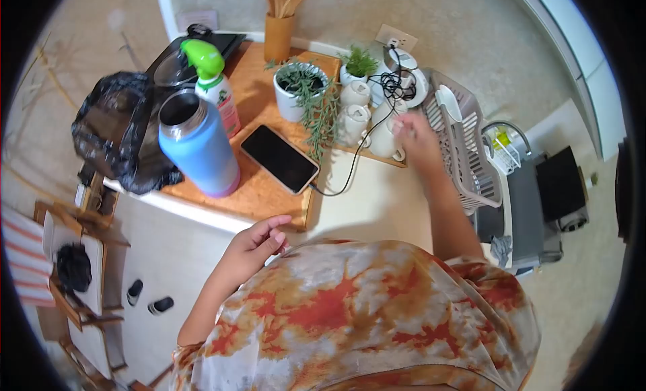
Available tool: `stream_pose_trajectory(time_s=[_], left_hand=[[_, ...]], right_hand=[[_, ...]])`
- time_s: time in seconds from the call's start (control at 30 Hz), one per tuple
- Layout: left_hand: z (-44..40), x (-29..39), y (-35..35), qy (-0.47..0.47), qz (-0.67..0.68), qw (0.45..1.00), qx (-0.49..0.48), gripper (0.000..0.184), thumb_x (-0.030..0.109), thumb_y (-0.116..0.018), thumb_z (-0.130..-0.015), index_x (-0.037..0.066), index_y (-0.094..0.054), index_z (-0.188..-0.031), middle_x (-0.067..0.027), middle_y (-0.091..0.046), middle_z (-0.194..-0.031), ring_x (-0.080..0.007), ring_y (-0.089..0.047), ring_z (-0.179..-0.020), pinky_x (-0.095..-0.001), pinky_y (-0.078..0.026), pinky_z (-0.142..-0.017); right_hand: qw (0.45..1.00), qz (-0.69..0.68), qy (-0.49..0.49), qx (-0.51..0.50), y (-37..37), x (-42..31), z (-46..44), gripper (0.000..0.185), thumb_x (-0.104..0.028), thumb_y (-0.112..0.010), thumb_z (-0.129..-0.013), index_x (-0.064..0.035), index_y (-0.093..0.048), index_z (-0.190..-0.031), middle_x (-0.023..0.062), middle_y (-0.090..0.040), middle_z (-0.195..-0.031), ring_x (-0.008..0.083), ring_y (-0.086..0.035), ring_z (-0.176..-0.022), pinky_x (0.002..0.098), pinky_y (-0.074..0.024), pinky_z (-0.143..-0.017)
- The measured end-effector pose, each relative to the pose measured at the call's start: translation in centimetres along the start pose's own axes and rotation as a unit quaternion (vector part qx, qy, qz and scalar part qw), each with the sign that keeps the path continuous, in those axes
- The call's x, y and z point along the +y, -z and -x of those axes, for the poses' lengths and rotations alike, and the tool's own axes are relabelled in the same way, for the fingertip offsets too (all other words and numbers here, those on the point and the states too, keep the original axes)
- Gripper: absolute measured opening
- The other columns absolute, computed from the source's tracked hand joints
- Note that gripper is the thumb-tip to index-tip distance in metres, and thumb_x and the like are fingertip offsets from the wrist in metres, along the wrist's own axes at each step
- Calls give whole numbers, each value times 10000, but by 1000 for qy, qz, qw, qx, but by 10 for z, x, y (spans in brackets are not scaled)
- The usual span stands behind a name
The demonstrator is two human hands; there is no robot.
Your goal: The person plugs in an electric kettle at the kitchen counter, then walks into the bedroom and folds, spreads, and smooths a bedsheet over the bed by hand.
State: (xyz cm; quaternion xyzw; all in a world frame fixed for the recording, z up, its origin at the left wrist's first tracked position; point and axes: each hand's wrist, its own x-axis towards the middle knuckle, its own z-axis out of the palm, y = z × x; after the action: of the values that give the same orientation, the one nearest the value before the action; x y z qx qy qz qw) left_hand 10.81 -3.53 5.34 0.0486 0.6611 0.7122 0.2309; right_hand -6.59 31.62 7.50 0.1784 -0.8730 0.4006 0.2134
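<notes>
My left hand is near the counter's front edge, fingers apart, holding nothing. My right hand reaches over the white pitcher beside the dish rack; its fingers are bent and blurred, and whether they hold anything is unclear. A black-screened phone lies on the wooden board, with a black cable running from it up to the wall outlet. Left of the phone stands an open blue bottle. White cups stand left of the pitcher.
Behind the bottle is a green-topped spray bottle. A black plastic bag sits at the left. Potted plants and a utensil holder stand farther back. The dish rack is at the right, near the sink.
</notes>
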Motion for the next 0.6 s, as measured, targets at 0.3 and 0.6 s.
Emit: stream_pose_trajectory(time_s=[0.3, 0.6], left_hand=[[80, -18, -108, 49, -84, 984, 150, 409, 261, -549, -917, 52, -480, -1262, -5, -563, -882, -77, -516, -809, -225, -433, -747], [168, -73, -263, 83, 154, 930, 324, 356, 191, -541, -916, 20, -501, -1226, -1, -566, -881, -62, -500, -819, -232, -427, -792]], right_hand=[[965, -87, 138, -206, -61, -8, 187, 237, -40, -652, -736, -84, -602, -963, 93, -500, -999, 238, -507, -928, 323, -430, -821], [940, -31, 249, -229, -67, 3, 192, 256, -243, -699, -688, -169, -594, -909, 54, -504, -1027, 253, -462, -1045, 438, -353, -842]])
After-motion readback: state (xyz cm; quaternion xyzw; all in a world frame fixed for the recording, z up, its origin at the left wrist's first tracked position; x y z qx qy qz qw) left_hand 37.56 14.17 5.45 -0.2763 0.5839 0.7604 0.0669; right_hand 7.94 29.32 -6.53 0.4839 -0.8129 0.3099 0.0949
